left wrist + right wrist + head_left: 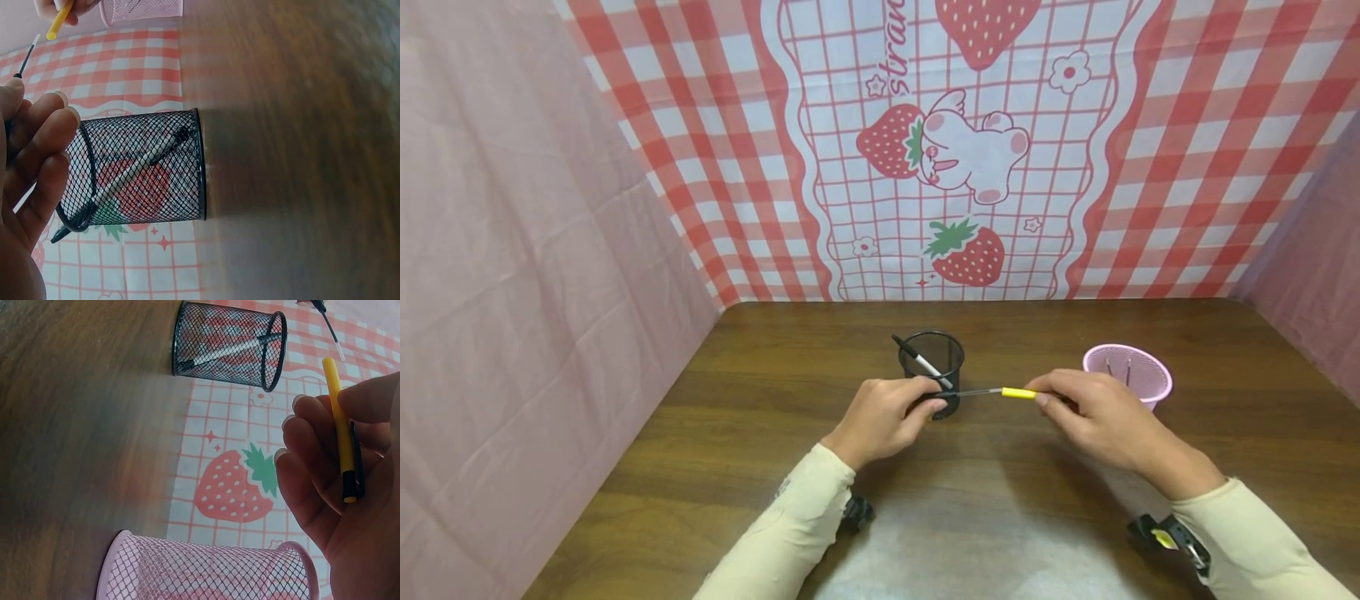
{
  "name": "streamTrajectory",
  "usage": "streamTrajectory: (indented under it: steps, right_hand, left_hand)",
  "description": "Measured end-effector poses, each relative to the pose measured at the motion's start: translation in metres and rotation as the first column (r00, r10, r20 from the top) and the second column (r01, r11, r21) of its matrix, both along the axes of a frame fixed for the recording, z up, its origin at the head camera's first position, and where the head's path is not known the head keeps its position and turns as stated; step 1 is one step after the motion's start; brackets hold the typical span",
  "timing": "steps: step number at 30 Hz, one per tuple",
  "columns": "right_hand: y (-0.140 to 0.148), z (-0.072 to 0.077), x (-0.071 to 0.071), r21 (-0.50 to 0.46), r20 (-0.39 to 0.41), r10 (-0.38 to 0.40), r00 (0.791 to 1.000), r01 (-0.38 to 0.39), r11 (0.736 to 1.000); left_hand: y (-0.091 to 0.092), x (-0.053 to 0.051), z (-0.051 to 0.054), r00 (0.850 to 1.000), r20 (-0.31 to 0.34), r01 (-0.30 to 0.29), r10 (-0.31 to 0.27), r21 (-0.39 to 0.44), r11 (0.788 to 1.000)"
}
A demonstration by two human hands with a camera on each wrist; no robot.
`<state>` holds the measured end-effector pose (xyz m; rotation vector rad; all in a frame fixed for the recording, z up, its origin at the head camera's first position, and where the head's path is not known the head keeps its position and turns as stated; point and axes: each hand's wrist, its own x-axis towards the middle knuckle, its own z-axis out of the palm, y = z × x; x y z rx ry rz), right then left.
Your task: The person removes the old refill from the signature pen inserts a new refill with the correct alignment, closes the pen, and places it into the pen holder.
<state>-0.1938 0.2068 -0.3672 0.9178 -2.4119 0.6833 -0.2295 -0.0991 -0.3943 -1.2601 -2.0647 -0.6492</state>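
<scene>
Pinching a thin dark rod (979, 392), the left hand (887, 417) aims its pale tip toward the right hand (1097, 417), we note. Right hand grips a yellow pen barrel (342, 434) with black clip, one end facing the left hand. We see rod tip near barrel end, between both hands; wrist views show them slightly apart. Just beyond left hand, black mesh cup (150, 200) holds a leaning black-and-white pen (929, 367). Beyond right hand, we log a pink mesh basket (206, 569).

In the right hand (1105, 418), a slim yellow tube (1018, 393) with a black clip points left, its leading end just beside the pale tip of a thin dark rod (979, 392) in the left hand (883, 417).
</scene>
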Motion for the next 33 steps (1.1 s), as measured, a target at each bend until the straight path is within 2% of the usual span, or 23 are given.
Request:
streamTrajectory:
  steps: [6, 15, 25, 33]
  right_hand:
    - [-0.001, -0.001, 0.0, 0.015, 0.01, -0.002, 1.0, 0.002, 1.0]
    - [-0.006, -0.007, 0.001, 0.014, 0.062, 0.037, 0.997, -0.038, 0.999]
    - [-0.008, -0.012, 0.0, 0.051, 0.108, 0.024, 0.994, -0.03, 0.998]
    - [-0.013, -0.016, 0.0, 0.07, 0.054, 0.037, 0.998, -0.041, 0.997]
  left_hand:
    - [0.0, -0.001, -0.001, 1.0, -0.005, 0.0, 0.0, -0.003, 1.0]
    - [0.0, -0.001, -0.001, 1.0, -0.004, 0.013, -0.013, 0.0, 1.0]
    - [0.0, -0.001, -0.001, 1.0, -0.001, 0.004, -0.004, -0.006, 1.0]
    - [0.0, 0.0, -0.002, 1.0, 0.007, 0.004, -0.004, -0.008, 1.0]
